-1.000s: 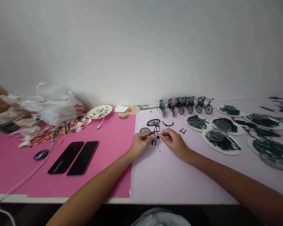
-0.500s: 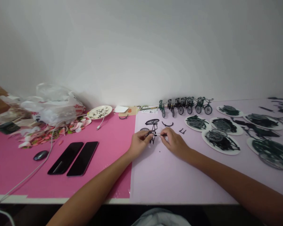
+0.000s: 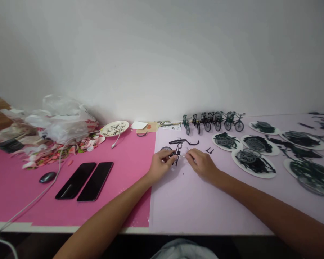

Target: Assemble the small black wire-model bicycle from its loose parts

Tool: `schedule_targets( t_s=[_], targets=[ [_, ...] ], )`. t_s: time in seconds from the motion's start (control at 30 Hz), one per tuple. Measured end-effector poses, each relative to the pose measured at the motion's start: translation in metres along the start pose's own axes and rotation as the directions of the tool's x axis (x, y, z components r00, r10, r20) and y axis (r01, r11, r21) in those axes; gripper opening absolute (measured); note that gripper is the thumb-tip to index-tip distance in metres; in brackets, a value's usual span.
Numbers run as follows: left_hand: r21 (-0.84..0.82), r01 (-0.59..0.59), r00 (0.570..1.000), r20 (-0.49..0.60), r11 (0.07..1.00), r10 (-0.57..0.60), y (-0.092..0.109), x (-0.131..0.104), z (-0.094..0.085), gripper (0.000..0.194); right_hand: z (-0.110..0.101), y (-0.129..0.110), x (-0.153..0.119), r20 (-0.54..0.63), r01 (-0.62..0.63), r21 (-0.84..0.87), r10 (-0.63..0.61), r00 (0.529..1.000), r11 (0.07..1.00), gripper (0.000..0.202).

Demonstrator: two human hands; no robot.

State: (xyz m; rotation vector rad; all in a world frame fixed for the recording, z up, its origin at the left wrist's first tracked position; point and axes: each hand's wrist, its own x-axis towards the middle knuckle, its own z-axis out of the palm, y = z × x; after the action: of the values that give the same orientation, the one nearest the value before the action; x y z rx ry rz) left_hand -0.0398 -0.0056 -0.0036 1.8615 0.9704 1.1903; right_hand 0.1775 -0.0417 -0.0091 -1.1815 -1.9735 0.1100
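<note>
My left hand (image 3: 161,162) is closed on a small black model bicycle (image 3: 179,142), pinching its frame between thumb and fingers. One wheel points away from me and another shows above the fingers. My right hand (image 3: 201,162), fingers pinched together, holds a thin metal rod (image 3: 181,156) whose far end meets the bicycle by my left thumb; its kind is too small to make out. Just behind lies a curved black strip (image 3: 193,142). To the right of it rests a small forked black part (image 3: 210,150), and a tiny dark piece (image 3: 183,174) lies nearer me.
Several model bicycles (image 3: 217,121) stand in a row by the wall. White plates of bicycle parts (image 3: 252,172) spread over the right side. Two phones (image 3: 95,181), a mouse (image 3: 48,177), a cable, a plate of small bits (image 3: 115,133) and plastic bags (image 3: 67,122) occupy the left.
The bicycle has tilted a little in my left hand, its far wheel now lower and closer to the curved strip. My right hand has shifted slightly right with the rod.
</note>
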Motion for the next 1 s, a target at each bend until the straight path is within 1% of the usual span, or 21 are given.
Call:
schedule_targets(
  t_s=[0.07,0.1,0.2,0.37,0.47,0.63,0.73,0.87,0.93,1.0],
  targets=[
    [0.004,0.004,1.0,-0.001,1.0,-0.004,0.0,0.0,-0.001,0.041,-0.001,-0.003,-0.001,0.011,-0.005,0.042,0.004,1.0,0.999,0.01],
    [0.003,0.007,1.0,-0.001,1.0,-0.007,0.0,0.0,-0.001,0.041,-0.001,-0.003,-0.002,0.01,-0.009,0.049,0.009,1.0,0.999,0.007],
    [-0.002,0.007,1.0,-0.006,1.0,-0.007,0.0,0.0,-0.002,0.041,0.001,-0.001,-0.003,0.004,-0.021,0.034,0.021,1.0,0.999,0.007],
    [-0.016,-0.003,1.0,-0.004,1.0,0.003,-0.001,0.001,-0.002,0.038,0.006,0.007,-0.003,0.031,-0.034,0.051,0.032,0.999,0.998,0.006],
    [-0.023,-0.001,1.0,-0.008,1.0,0.001,0.001,0.001,-0.002,0.038,0.007,0.008,-0.003,0.014,-0.038,0.068,0.037,0.999,0.997,0.006],
    [-0.024,-0.008,1.0,-0.016,1.0,0.007,0.0,0.001,-0.002,0.04,0.006,0.007,-0.002,-0.01,-0.015,0.08,0.015,1.0,0.997,0.01],
    [-0.018,-0.022,1.0,-0.017,1.0,0.021,-0.002,0.001,-0.002,0.04,0.004,0.006,-0.001,-0.016,0.016,0.061,-0.015,1.0,0.998,0.015],
    [0.011,-0.012,1.0,-0.028,1.0,0.012,-0.004,0.001,-0.001,0.039,0.003,0.004,0.001,-0.017,0.036,0.018,-0.036,0.999,0.999,0.021],
    [0.019,-0.009,1.0,-0.027,1.0,0.01,-0.005,0.001,-0.001,0.038,0.001,0.001,0.001,-0.014,0.029,0.008,-0.029,0.999,1.0,0.021],
    [0.023,-0.01,1.0,-0.019,1.0,0.01,-0.004,0.001,-0.001,0.037,-0.001,-0.002,0.0,-0.003,0.016,0.02,-0.016,1.0,1.0,0.016]
  ],
)
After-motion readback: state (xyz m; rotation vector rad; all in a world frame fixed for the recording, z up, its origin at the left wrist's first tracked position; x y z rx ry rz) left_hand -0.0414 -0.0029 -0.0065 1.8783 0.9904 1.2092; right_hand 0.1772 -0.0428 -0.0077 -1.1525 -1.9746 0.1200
